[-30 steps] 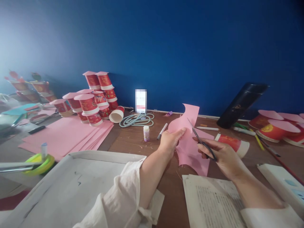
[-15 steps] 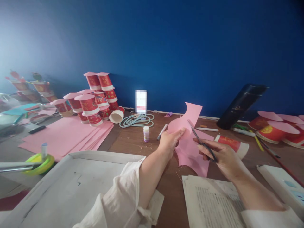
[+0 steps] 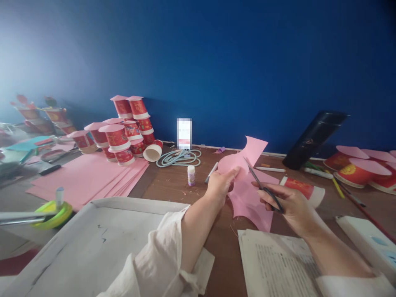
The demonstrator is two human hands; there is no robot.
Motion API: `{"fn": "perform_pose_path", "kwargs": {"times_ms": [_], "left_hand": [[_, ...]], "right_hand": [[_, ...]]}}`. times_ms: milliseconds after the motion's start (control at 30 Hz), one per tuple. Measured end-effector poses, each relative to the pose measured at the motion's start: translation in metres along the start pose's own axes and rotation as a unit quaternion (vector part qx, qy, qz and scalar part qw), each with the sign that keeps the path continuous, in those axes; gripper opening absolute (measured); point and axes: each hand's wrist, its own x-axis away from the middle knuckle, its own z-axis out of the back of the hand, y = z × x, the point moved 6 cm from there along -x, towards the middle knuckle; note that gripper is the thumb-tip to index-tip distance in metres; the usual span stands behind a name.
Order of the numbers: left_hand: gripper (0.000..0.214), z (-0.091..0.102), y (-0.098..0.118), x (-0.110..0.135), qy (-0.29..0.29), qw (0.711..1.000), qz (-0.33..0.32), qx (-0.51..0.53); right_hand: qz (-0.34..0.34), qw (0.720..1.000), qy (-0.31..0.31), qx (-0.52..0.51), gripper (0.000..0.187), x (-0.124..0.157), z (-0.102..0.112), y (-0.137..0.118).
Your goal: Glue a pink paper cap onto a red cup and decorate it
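Note:
My left hand point(image 3: 220, 185) pinches a piece of pink paper point(image 3: 230, 163) between thumb and fingers, held up above the table. The paper has a rounded outline on the left and a curved strip rising at its upper right. Black-handled scissors point(image 3: 258, 181) are in my right hand point(image 3: 287, 202), with their blades at the paper's right part, just beyond my left thumb. Below both hands lies a pink paper scrap point(image 3: 253, 206) with curved cut-outs along its edge. A red paper cup point(image 3: 298, 187) rests on its side behind my right hand.
Stacked red cups with pink tops point(image 3: 116, 138) stand at left behind pink sheets point(image 3: 89, 177). A glue stick point(image 3: 191, 176), coiled cable point(image 3: 179, 159) and pixelated phone point(image 3: 184, 134) sit mid-table. Right are a black bottle point(image 3: 314, 140) and power strip point(image 3: 365, 239); a white tray point(image 3: 123, 235) is near left.
The curved strip of pink paper has swung slightly to the right and down by the scissor blades. Both hands keep their hold, nearly in the same place.

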Motion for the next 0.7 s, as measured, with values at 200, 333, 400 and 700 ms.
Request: {"fn": "perform_pose_path", "kwargs": {"times_ms": [200, 333, 400, 700], "left_hand": [[0.04, -0.0008, -0.0025, -0.0013, -0.024, 0.999, -0.008, -0.034], [0.039, -0.0022, -0.0036, -0.0017, -0.035, 0.999, -0.007, -0.029], [0.04, -0.0028, -0.0038, -0.0022, -0.041, 0.999, -0.009, -0.025], [0.04, -0.0037, -0.0007, -0.0007, -0.04, 0.999, -0.004, 0.006]], "right_hand": [[-0.005, 1.0, 0.006, -0.002, 0.061, -0.0001, 0.0002, -0.0016], [-0.001, 1.0, 0.01, -0.013, 0.06, -0.0008, 0.0012, 0.0013], [0.004, 1.0, 0.01, -0.012, 0.06, -0.0011, 0.0015, 0.0023], [0.014, 1.0, 0.014, 0.004, 0.06, -0.0016, 0.0053, 0.0038]]}}
